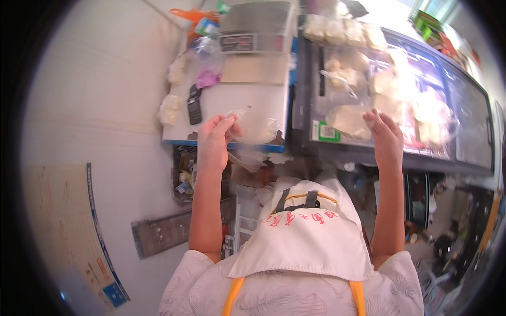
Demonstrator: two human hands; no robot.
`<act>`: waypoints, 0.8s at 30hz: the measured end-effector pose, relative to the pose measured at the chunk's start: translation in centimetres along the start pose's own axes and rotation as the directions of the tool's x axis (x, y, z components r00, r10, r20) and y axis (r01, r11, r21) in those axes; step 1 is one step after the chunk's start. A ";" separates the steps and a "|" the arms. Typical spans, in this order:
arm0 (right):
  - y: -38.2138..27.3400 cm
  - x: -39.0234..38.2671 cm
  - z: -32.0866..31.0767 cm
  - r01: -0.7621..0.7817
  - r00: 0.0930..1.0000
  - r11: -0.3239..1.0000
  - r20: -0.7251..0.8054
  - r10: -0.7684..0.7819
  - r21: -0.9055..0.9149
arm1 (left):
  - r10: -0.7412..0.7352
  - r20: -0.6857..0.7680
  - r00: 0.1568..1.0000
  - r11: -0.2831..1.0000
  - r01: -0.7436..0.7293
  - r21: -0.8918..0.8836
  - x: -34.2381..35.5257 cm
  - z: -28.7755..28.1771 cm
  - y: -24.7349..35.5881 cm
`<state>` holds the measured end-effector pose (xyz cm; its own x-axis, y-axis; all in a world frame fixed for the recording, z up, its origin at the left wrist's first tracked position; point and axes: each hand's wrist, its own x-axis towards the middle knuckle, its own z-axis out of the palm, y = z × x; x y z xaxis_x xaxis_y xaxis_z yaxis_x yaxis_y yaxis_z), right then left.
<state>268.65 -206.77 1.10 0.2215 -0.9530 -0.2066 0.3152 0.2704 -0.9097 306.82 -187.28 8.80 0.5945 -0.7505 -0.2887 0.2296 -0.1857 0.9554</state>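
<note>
Glass-topped freezer case [464, 105] is sitting at right, pale bagged packages [348, 118] lying on its lid beside a green-and-white label [327, 131]. White counter [232, 100] at left is carrying a grey scale [255, 29]. Left hand [215, 141] is pinching a clear plastic bag [255, 129] over the counter edge. Right hand [387, 138] is hovering open-fingered at the packages; contact unclear.

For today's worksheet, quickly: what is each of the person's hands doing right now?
Left hand: closed, pinching a thin clear plastic bag over the white table.
Right hand: open, fingers on clear bagged pale food atop the glass-topped freezer.
</note>
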 end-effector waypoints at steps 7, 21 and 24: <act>-0.8 3.8 3.5 -0.109 0.981 0.993 0.154 0.114 -0.043 | -0.058 -0.142 0.988 0.983 0.082 0.164 7.1 -4.5 0.6; -8.0 10.2 17.7 -0.035 0.957 0.995 0.285 0.060 -0.091 | -0.026 -0.189 0.982 0.974 0.067 0.215 13.9 -12.4 1.8; -9.5 13.0 22.5 0.028 0.944 0.999 0.330 -0.013 -0.043 | -0.106 -0.135 0.985 0.920 0.149 0.363 15.0 -13.2 0.8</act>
<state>289.26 -218.64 15.13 0.5098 -0.8579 -0.0645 0.2819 0.2374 -0.9296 326.05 -190.29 4.39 0.6653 -0.6339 -0.3943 0.0198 -0.5131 0.8581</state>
